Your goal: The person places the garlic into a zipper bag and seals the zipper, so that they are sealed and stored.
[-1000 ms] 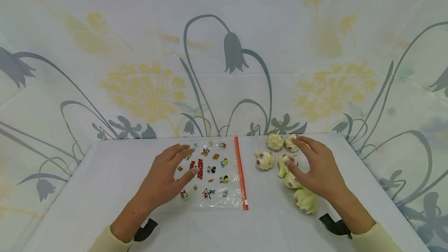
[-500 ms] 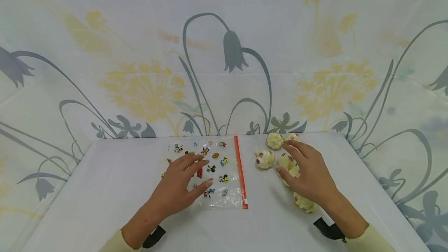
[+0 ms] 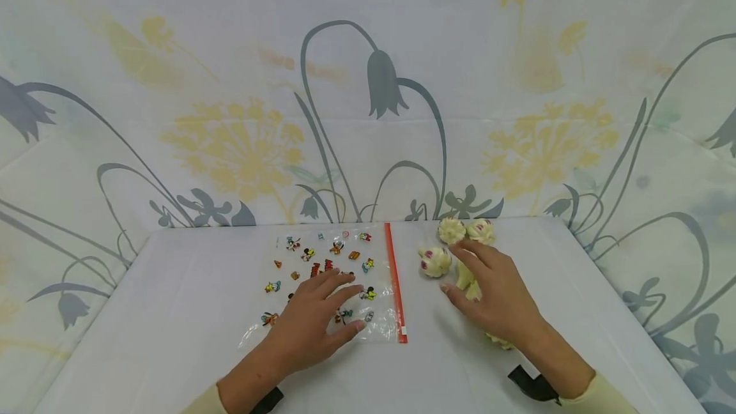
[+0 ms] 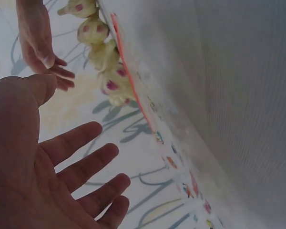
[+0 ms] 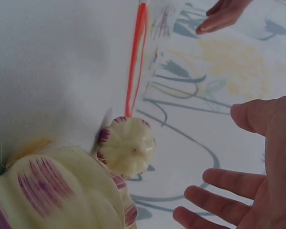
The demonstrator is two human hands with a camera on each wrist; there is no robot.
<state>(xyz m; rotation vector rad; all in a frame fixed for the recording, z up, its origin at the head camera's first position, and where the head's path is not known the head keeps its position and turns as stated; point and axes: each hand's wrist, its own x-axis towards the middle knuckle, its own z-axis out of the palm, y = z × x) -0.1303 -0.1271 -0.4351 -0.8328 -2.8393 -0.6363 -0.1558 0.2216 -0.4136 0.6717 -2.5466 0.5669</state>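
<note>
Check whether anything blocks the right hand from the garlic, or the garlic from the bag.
Nothing visible stands between the right hand and the garlic bulbs, nor between the bulb nearest the bag and its red edge. The left hand hides part of the bag.

Right here, my left hand covers part of the bag and some of its printed figures. Across from it, my right hand blocks all but a sliver of the lowest garlic bulb. My sleeves run off the bottom edge. At my right wrist, the foreground bulb is cropped left and below; at my left, those figures smear.
</note>
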